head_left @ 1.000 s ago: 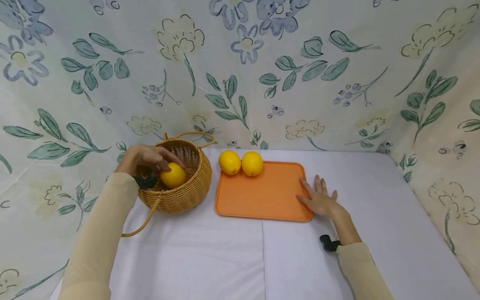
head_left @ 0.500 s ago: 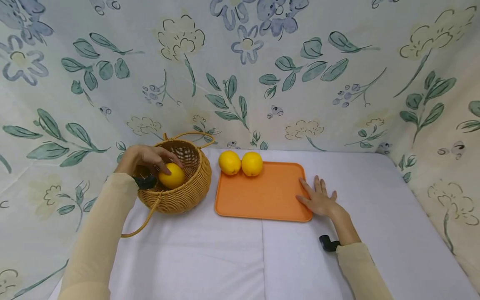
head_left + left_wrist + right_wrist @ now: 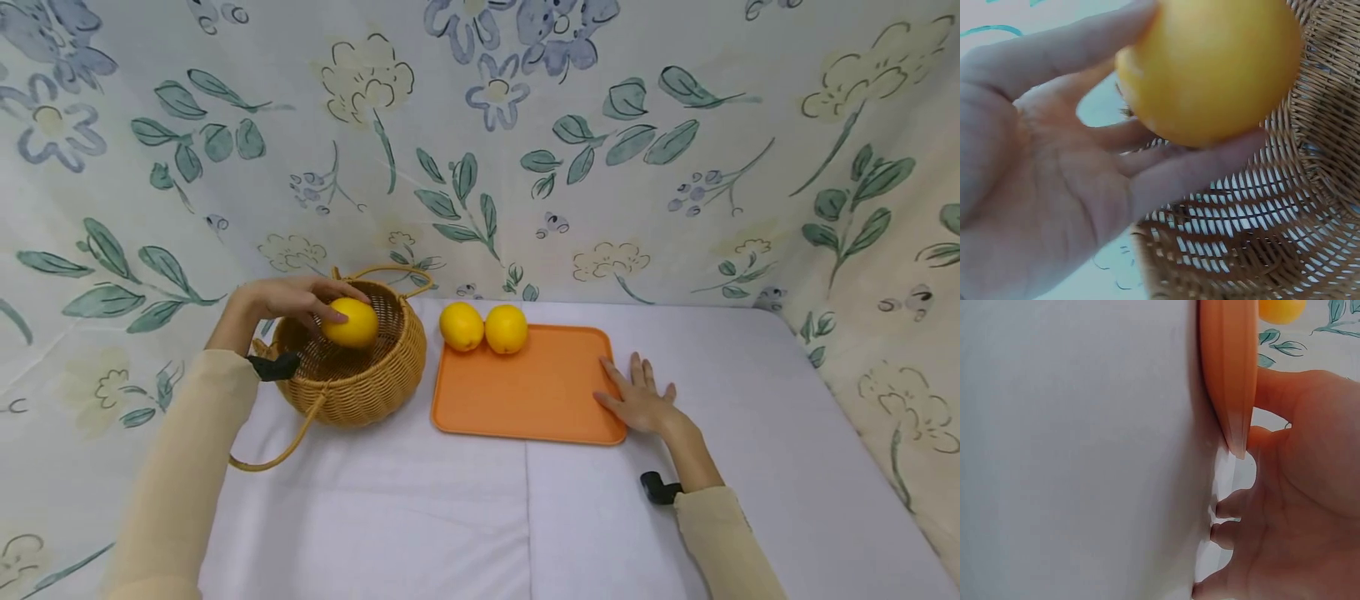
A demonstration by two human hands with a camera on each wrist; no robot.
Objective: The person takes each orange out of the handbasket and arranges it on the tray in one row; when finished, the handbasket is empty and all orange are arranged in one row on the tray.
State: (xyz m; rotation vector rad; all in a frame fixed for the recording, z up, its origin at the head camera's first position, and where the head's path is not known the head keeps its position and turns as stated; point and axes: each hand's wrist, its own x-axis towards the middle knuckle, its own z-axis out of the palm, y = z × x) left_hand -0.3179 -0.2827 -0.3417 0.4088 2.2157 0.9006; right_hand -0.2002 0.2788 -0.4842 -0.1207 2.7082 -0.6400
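Observation:
My left hand [image 3: 288, 302] holds a round yellow citrus fruit [image 3: 352, 325] over the mouth of a brown wicker basket [image 3: 375, 392]. In the left wrist view, the thumb and fingers reach around opposite sides of the fruit [image 3: 1210, 69], above the woven inside wall of the basket [image 3: 1329, 112]. My right hand [image 3: 643, 402] lies with spread fingers at the right edge of an orange tray [image 3: 536, 387]; thumb and forefinger reach over its rim. Two more yellow citrus fruits [image 3: 506, 329] sit side by side at the tray's back left corner.
White cloth [image 3: 420, 517] covers the table, with a floral curtain [image 3: 480, 167] hanging behind and at the sides. One basket handle [image 3: 281, 458] sticks out toward the front left, another [image 3: 390, 268] at the back.
My left hand has lifted the citrus fruit from lower in the basket up toward its back rim. The right hand, tray and other two fruits look unmoved.

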